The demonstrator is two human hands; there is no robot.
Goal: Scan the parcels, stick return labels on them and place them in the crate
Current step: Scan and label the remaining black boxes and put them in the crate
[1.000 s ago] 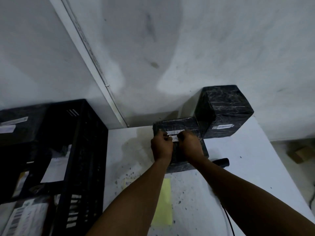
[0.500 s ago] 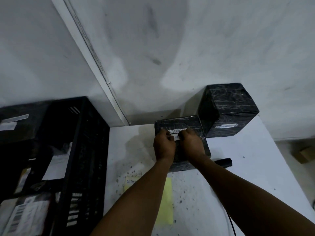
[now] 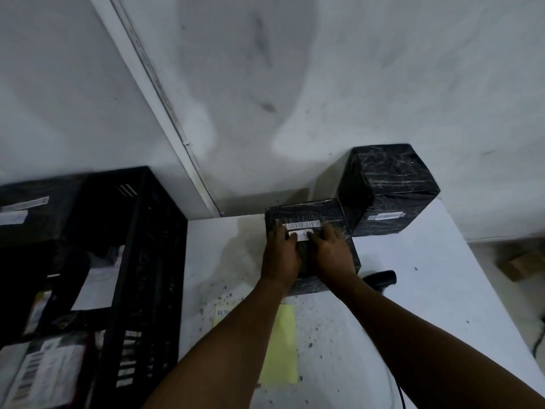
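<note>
Fingers (image 3: 287,233) of both hands now press the small white return label (image 3: 300,235), newly uncovered, flat onto the black film-wrapped parcel (image 3: 306,212); crating follows.

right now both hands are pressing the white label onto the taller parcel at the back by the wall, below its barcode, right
Not quite. The head view shows the left hand and right hand pressing the white label onto the lower parcel in front, below its barcode. The taller parcel by the wall stands untouched.
</note>
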